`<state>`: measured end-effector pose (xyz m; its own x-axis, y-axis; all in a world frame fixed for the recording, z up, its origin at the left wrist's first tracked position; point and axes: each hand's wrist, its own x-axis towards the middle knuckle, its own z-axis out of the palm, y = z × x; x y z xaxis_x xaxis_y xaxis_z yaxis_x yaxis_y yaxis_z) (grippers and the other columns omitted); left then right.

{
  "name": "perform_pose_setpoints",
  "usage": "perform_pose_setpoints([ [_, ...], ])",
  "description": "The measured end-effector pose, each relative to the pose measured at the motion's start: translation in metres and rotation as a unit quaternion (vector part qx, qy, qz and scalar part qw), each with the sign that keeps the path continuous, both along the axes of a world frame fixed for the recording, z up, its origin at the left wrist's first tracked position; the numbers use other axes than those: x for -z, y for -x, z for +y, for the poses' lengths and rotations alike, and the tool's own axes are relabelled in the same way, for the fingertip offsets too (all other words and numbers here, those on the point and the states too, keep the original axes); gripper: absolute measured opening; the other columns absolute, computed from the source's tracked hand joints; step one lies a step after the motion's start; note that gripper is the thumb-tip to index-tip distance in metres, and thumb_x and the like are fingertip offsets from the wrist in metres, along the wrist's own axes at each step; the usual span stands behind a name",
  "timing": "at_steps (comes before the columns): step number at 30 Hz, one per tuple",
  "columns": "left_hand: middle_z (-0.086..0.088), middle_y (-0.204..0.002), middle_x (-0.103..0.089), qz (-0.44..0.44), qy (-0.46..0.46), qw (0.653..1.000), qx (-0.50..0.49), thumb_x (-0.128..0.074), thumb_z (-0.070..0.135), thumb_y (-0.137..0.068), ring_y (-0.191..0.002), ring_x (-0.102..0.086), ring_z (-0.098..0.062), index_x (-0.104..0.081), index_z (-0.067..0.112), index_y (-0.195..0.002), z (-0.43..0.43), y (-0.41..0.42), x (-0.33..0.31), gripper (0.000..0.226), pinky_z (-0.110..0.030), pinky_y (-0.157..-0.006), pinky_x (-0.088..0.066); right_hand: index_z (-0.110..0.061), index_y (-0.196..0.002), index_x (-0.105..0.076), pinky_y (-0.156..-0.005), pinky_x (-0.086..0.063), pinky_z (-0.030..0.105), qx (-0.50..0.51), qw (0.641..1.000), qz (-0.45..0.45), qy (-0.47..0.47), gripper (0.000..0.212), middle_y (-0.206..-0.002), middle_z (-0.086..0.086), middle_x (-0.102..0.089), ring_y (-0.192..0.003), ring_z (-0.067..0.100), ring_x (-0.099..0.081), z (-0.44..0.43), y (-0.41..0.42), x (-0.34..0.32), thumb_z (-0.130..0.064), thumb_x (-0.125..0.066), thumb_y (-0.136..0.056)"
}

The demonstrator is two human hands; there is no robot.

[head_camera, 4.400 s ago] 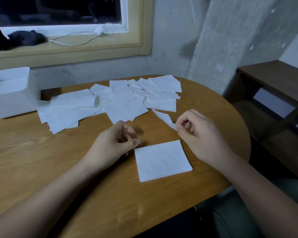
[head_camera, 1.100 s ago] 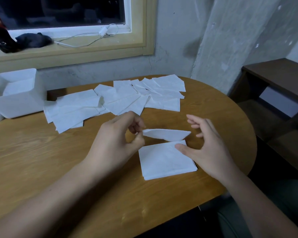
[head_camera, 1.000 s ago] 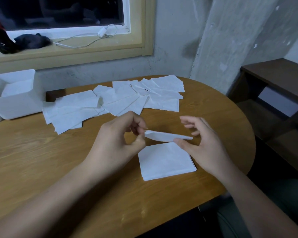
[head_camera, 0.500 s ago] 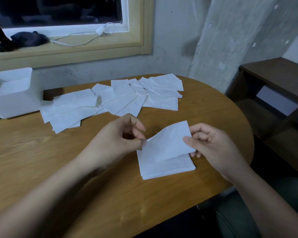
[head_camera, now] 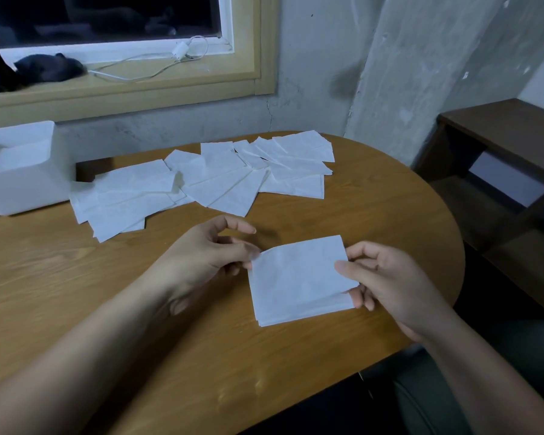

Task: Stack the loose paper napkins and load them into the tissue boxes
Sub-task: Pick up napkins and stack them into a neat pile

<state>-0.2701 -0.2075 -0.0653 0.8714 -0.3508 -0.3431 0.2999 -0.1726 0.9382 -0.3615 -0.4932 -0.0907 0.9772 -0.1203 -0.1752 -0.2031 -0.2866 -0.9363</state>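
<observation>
Both hands pinch one napkin (head_camera: pixel 299 271) just above the stack (head_camera: pixel 305 313) that lies on the bench (head_camera: pixel 76 277). The left hand (head_camera: pixel 208 255) pinches the napkin's left edge and the right hand (head_camera: pixel 387 284) its right edge. Behind the stack, the loose napkins (head_camera: pixel 220 183) lie spread out. Far left of the stack stands an open white tissue box (head_camera: pixel 25 189).
</observation>
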Motion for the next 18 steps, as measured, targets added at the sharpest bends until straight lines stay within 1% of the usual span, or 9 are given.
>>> perform_pose_setpoints([
  [2, -0.021, -0.092, -0.077, 0.005, -0.019, 1.0, 0.014, -0.081, 0.001, -0.09, -0.072, -0.064, -0.016, -0.066, 0.012, -0.127, 0.001, -0.001, 0.003, 0.041, -0.03, -0.068, -0.049, -0.014, -0.108, -0.075, -0.053, -0.045, 0.033, 0.0, 1.0, 0.012, 0.01, 0.008, -0.078, 0.014, -0.076, -0.059, 0.024, -0.06, -0.001, -0.001, 0.001, -0.018, -0.072, -0.102],
  [4, -0.021, -0.1, -0.08, -0.001, -0.036, 0.999, 0.028, -0.082, 0.001, -0.089, -0.081, -0.068, -0.019, -0.064, 0.012, -0.128, 0.001, -0.002, 0.008, 0.044, -0.034, -0.074, -0.049, -0.016, -0.108, -0.073, -0.053, -0.045, 0.032, 0.0, 0.999, 0.023, 0.033, 0.008, -0.072, 0.014, -0.075, -0.054, 0.019, -0.058, -0.001, -0.001, 0.002, -0.019, -0.074, -0.1],
  [6, -0.013, -0.101, -0.082, -0.032, -0.061, 0.997, 0.036, -0.083, 0.005, -0.09, -0.086, -0.072, -0.02, -0.062, 0.015, -0.127, 0.001, -0.001, 0.013, 0.043, -0.036, -0.08, -0.051, -0.017, -0.107, -0.07, -0.053, -0.046, 0.03, 0.004, 0.998, 0.021, 0.065, 0.01, -0.068, 0.014, -0.073, -0.049, 0.014, -0.057, 0.0, -0.001, 0.004, -0.021, -0.075, -0.099],
  [8, -0.003, -0.099, -0.083, -0.076, -0.102, 0.991, 0.042, -0.083, 0.011, -0.092, -0.089, -0.077, -0.017, -0.062, 0.021, -0.123, -0.001, 0.001, 0.015, 0.039, -0.031, -0.087, -0.054, -0.02, -0.106, -0.068, -0.052, -0.046, 0.031, 0.006, 0.996, 0.013, 0.089, 0.011, -0.067, 0.012, -0.073, -0.047, 0.012, -0.058, 0.001, 0.0, 0.006, -0.022, -0.076, -0.099],
  [9, 0.003, -0.098, -0.083, -0.103, -0.128, 0.985, 0.044, -0.083, 0.015, -0.093, -0.089, -0.077, -0.013, -0.062, 0.024, -0.121, -0.001, 0.002, 0.016, 0.037, -0.028, -0.087, -0.053, -0.022, -0.106, -0.067, -0.053, -0.047, 0.032, 0.004, 0.995, 0.009, 0.099, 0.012, -0.067, 0.011, -0.073, -0.048, 0.012, -0.058, 0.002, 0.0, 0.006, -0.023, -0.076, -0.099],
  [13, 0.019, -0.095, -0.079, -0.206, -0.21, 0.955, 0.044, -0.085, 0.026, -0.091, -0.092, -0.069, 0.001, -0.061, 0.037, -0.116, 0.0, 0.0, 0.026, 0.037, -0.022, -0.081, -0.048, -0.03, -0.106, -0.062, -0.059, -0.05, 0.027, 0.0, 0.986, -0.011, 0.167, 0.019, -0.067, 0.003, -0.073, -0.053, 0.01, -0.065, 0.005, 0.0, 0.009, -0.027, -0.078, -0.097],
  [15, 0.021, -0.095, -0.078, -0.235, -0.224, 0.945, 0.043, -0.085, 0.026, -0.091, -0.091, -0.067, 0.002, -0.06, 0.039, -0.115, 0.001, -0.002, 0.031, 0.037, -0.017, -0.077, -0.046, -0.034, -0.105, -0.06, -0.063, -0.051, 0.024, 0.01, 0.979, -0.025, 0.203, 0.024, -0.07, -0.004, -0.072, -0.058, 0.008, -0.067, 0.007, 0.001, 0.012, -0.029, -0.081, -0.093],
  [17, 0.023, -0.094, -0.076, -0.259, -0.235, 0.936, 0.035, -0.082, 0.024, -0.091, -0.092, -0.065, 0.004, -0.06, 0.039, -0.114, 0.002, -0.005, 0.036, 0.035, -0.009, -0.072, -0.043, -0.038, -0.104, -0.06, -0.06, -0.046, 0.014, 0.025, 0.97, -0.043, 0.24, 0.029, -0.074, -0.009, -0.068, -0.064, 0.005, -0.065, 0.006, 0.0, 0.014, -0.033, -0.084, -0.089],
  [18, 0.024, -0.093, -0.076, -0.272, -0.24, 0.931, 0.029, -0.081, 0.023, -0.092, -0.093, -0.064, 0.006, -0.061, 0.038, -0.114, 0.002, -0.007, 0.038, 0.033, -0.007, -0.071, -0.043, -0.038, -0.104, -0.06, -0.06, -0.045, 0.014, 0.034, 0.965, -0.056, 0.254, 0.029, -0.076, -0.01, -0.065, -0.066, 0.005, -0.063, 0.005, -0.001, 0.015, -0.035, -0.084, -0.088],
])
